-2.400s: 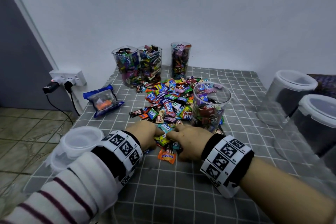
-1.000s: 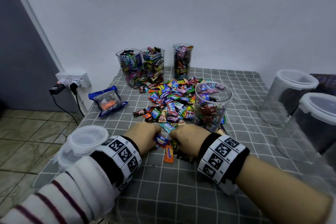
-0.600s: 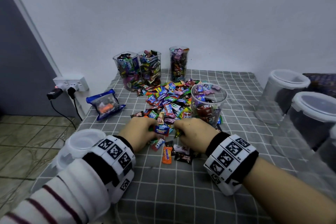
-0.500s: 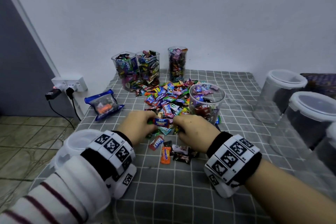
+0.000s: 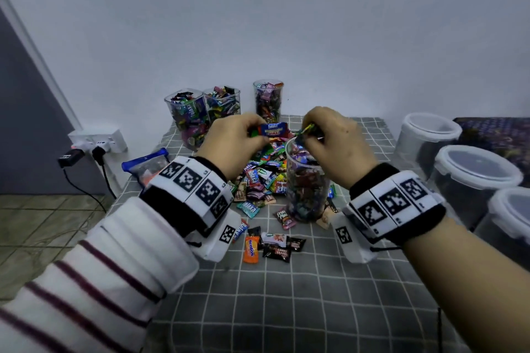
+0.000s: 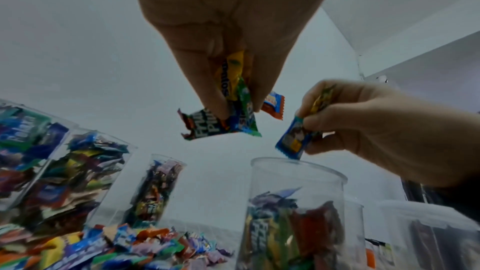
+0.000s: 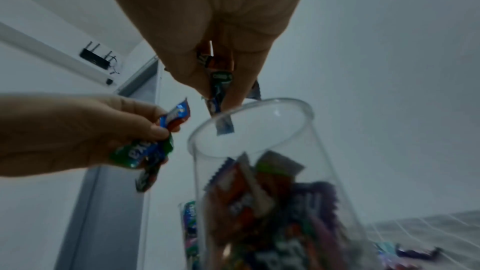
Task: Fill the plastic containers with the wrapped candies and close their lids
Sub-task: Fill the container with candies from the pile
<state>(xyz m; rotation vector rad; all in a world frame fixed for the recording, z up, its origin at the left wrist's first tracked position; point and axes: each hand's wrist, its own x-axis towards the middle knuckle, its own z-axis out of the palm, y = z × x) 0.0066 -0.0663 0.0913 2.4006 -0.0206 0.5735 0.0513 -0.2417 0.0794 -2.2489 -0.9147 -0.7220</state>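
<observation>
The open container mouth lies clear below, candy pile crowding its left, lidded tubs right.

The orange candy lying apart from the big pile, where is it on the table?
In the head view, the orange candy lies on the checked tablecloth nearest the person, just left of a few dark-wrapped candies and below the raised left hand.

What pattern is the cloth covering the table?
The tablecloth is dark grey with a thin white grid; the head view shows it best.

An open container stands mid-table, with loose candies heaped to its left and behind it. Three filled containers line the back wall; lidded containers sit at the right.
</observation>
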